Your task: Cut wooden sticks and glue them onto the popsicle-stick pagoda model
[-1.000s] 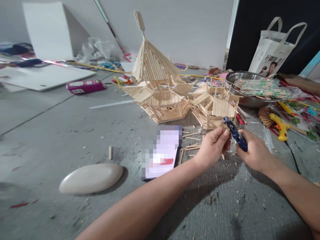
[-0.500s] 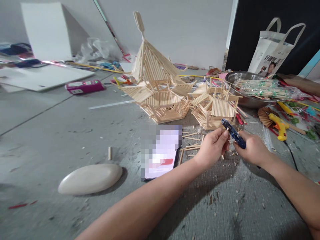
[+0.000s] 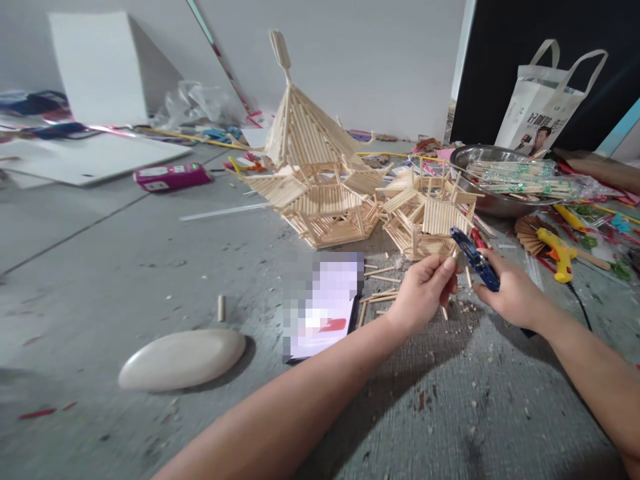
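Left hand (image 3: 424, 293) pinching a thin wooden stick (image 3: 445, 313), lower end poking out beneath. Right hand (image 3: 513, 291) gripping blue pliers (image 3: 476, 260), head near the stick, in front of the smaller stick model (image 3: 443, 217).

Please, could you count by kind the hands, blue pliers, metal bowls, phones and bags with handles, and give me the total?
Hands: 2 (left hand, right hand)
Blue pliers: 1
Metal bowl: 1
Phone: 1
Bag with handles: 1
Total: 6
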Demonstrator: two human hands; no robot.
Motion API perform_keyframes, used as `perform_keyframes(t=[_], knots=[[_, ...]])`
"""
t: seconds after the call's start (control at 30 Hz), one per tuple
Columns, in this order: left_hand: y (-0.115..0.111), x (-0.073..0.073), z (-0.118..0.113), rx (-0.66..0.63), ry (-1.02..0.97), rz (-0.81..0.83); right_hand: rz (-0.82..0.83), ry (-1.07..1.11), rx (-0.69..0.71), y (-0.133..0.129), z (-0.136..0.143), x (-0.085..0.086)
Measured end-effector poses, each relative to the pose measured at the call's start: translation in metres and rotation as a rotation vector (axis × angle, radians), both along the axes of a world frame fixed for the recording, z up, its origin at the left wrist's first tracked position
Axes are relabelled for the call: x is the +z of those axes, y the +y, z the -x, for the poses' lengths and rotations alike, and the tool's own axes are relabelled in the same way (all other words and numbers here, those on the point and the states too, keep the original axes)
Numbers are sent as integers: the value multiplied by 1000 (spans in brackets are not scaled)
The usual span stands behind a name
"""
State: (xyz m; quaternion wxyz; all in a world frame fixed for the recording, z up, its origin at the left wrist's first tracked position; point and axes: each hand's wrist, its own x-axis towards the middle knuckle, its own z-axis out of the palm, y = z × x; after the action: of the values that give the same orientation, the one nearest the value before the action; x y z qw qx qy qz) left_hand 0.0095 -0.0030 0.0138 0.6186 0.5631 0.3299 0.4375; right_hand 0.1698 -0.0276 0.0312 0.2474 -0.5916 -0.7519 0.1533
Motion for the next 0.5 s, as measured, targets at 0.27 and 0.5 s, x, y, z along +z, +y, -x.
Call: perform_keyframes(t=[0.27, 0.5], knots=[[4, 1, 0, -5, -25, 35, -32, 178, -138, 5, -24, 13], [18, 0, -22, -33, -64, 216, 41, 586, -181, 26, -41, 4]])
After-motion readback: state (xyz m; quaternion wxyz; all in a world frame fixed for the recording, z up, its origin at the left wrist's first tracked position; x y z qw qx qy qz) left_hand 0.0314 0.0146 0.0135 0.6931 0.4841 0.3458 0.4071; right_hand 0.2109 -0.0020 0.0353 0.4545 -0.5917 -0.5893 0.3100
